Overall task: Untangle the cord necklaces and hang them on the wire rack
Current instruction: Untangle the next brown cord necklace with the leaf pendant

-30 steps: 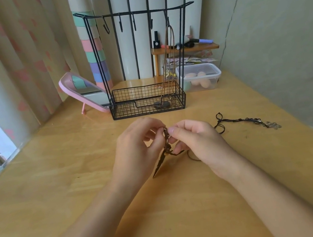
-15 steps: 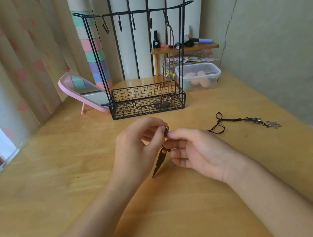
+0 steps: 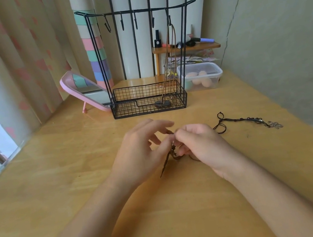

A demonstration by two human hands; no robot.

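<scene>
Change over the last second: my left hand (image 3: 140, 155), in front of the wire rack (image 3: 141, 9), has gone from a pinch to fingers fanned nearly straight. It is no longer closed on the brown cord necklace (image 3: 174, 152). I cannot tell whether the thumb tip touches it. My right hand (image 3: 202, 144) keeps thumb and forefinger pinched on the cord's upper end, and the rest dangles to the table (image 3: 58, 173) in front of the rack.

Judgement: a strand is being worked free, and this necklace is not yet ready to hang.

The black necklace (image 3: 243, 119) lies untouched in front and to the right of the rack.

Containers:
- The rack's basket (image 3: 128, 102) holds the dark pendant (image 3: 162, 103) of the hung necklace (image 3: 172, 55), which is on the rightmost hook.
- The clear plastic box (image 3: 219, 71), just right of the rack, holds pale egg-shaped pieces (image 3: 201, 81).
</scene>
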